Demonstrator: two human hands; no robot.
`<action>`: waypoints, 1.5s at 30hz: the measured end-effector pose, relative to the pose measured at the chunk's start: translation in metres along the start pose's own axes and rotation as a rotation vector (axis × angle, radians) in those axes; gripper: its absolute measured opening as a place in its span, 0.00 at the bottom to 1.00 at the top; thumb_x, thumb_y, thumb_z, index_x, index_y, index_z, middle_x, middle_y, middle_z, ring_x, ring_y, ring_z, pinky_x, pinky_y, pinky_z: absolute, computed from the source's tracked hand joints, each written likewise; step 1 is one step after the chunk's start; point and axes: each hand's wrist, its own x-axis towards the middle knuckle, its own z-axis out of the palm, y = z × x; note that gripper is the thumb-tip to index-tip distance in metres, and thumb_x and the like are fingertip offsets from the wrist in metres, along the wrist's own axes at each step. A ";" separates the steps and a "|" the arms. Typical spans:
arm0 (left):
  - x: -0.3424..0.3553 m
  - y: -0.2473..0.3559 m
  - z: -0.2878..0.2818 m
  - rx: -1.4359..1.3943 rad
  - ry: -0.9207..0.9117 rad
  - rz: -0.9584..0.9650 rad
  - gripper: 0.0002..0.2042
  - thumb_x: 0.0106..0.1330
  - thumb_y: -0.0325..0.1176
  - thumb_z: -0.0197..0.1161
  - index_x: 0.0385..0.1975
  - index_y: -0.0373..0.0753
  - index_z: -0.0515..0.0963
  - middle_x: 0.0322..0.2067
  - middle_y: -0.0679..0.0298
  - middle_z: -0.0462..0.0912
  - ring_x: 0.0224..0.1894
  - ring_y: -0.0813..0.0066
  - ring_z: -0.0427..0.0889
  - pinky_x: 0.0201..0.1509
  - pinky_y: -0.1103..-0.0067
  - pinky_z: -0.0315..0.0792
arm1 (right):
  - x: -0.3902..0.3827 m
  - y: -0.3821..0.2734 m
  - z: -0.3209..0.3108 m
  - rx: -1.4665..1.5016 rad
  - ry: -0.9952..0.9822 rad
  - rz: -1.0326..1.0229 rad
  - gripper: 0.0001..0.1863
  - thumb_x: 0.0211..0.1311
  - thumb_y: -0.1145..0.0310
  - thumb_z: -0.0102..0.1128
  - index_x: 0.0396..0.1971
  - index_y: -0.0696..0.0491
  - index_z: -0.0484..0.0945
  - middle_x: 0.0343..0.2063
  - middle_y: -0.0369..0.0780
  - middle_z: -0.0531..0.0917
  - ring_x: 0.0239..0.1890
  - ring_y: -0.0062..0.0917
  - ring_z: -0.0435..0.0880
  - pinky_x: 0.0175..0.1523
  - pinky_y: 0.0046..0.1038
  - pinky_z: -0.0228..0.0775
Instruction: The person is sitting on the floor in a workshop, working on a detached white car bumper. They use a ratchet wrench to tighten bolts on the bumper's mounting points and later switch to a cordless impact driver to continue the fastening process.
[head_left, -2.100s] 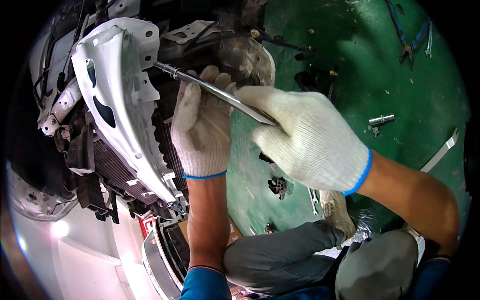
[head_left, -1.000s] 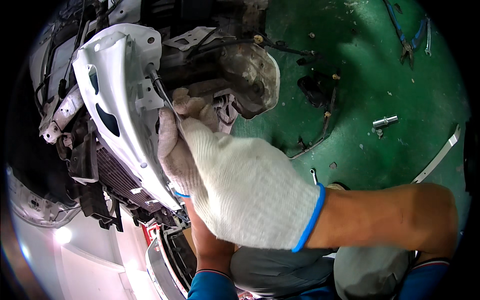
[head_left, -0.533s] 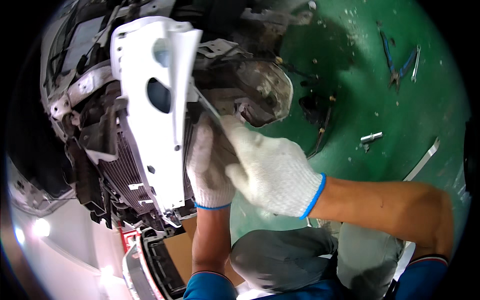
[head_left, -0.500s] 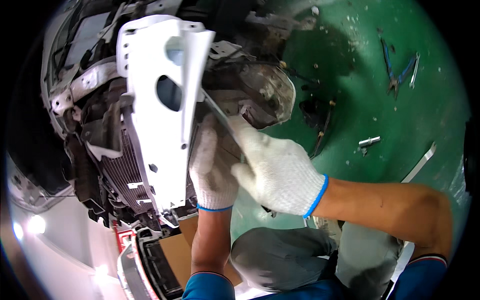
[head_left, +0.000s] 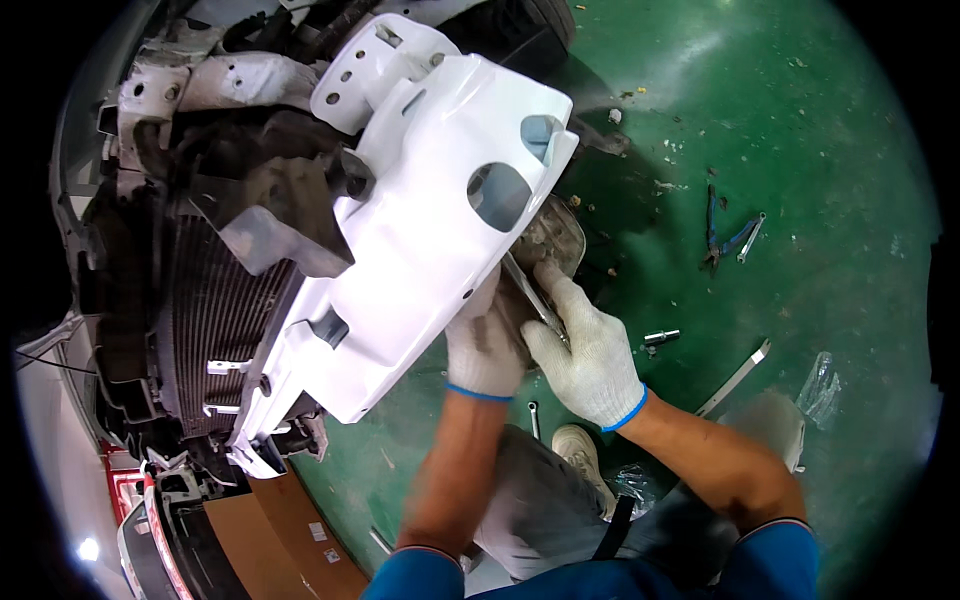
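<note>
A white-painted metal car body panel [head_left: 400,250] with round and oval holes leans across the front of an opened-up car. My right hand [head_left: 590,360], in a white knit glove with a blue cuff, is closed around a slim silver metal bar tool [head_left: 533,293]. The tool's upper end runs to the panel's right edge, where its tip is hidden. My left hand [head_left: 483,350], gloved the same way, is beside the panel's lower right edge, close to the tool. Its fingertips go out of sight behind that edge and the tool.
A radiator [head_left: 205,320] and a bent dark bracket [head_left: 285,215] lie left of the panel. On the green floor are blue-handled pliers [head_left: 714,235], a wrench [head_left: 752,238], a socket [head_left: 661,337], a flat metal bar [head_left: 735,378] and clear plastic [head_left: 820,390]. A cardboard box [head_left: 265,530] stands lower left.
My view has shifted, so the panel now shows more of its broad face and appears tilted right. Both hands stay by its right edge; the tool is still in my right hand.
</note>
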 end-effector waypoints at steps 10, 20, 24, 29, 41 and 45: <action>0.014 -0.006 -0.041 -0.019 -0.283 -0.106 0.21 0.79 0.43 0.57 0.62 0.36 0.73 0.54 0.56 0.79 0.55 0.63 0.80 0.62 0.63 0.75 | 0.001 -0.006 0.008 0.840 -0.104 0.533 0.22 0.71 0.63 0.57 0.56 0.63 0.76 0.31 0.43 0.84 0.29 0.24 0.83 0.33 0.28 0.75; -0.035 0.046 -0.035 1.931 -0.320 0.602 0.16 0.74 0.36 0.57 0.54 0.33 0.79 0.48 0.49 0.85 0.47 0.57 0.86 0.54 0.68 0.79 | -0.001 -0.009 0.028 -0.122 0.197 -0.006 0.22 0.64 0.73 0.60 0.59 0.55 0.78 0.46 0.53 0.86 0.47 0.49 0.87 0.53 0.37 0.80; -0.071 0.079 0.057 1.789 -0.486 0.661 0.18 0.57 0.28 0.73 0.48 0.37 0.83 0.42 0.55 0.86 0.39 0.56 0.87 0.46 0.68 0.81 | -0.003 0.013 0.043 -0.036 0.232 -0.249 0.28 0.62 0.62 0.65 0.63 0.48 0.76 0.42 0.44 0.87 0.40 0.41 0.88 0.43 0.37 0.81; 0.024 0.017 0.138 2.350 -0.454 1.294 0.19 0.65 0.33 0.57 0.50 0.29 0.82 0.53 0.46 0.81 0.60 0.52 0.77 0.71 0.60 0.65 | -0.013 0.055 0.061 -0.103 0.301 -0.261 0.27 0.62 0.58 0.68 0.60 0.51 0.79 0.52 0.41 0.86 0.54 0.36 0.85 0.52 0.39 0.77; 0.072 0.027 0.129 2.997 -0.616 0.976 0.16 0.65 0.34 0.61 0.46 0.35 0.89 0.45 0.48 0.87 0.57 0.49 0.78 0.73 0.49 0.56 | 0.000 0.006 0.045 -0.326 0.194 -0.178 0.07 0.64 0.70 0.62 0.40 0.52 0.82 0.30 0.48 0.84 0.34 0.50 0.85 0.36 0.46 0.77; 0.074 0.031 0.126 2.950 -0.673 0.966 0.16 0.64 0.36 0.62 0.44 0.36 0.89 0.44 0.50 0.88 0.56 0.50 0.79 0.73 0.50 0.56 | 0.002 -0.006 0.041 -0.203 0.163 -0.089 0.08 0.70 0.68 0.60 0.45 0.53 0.80 0.32 0.51 0.84 0.39 0.54 0.84 0.40 0.45 0.79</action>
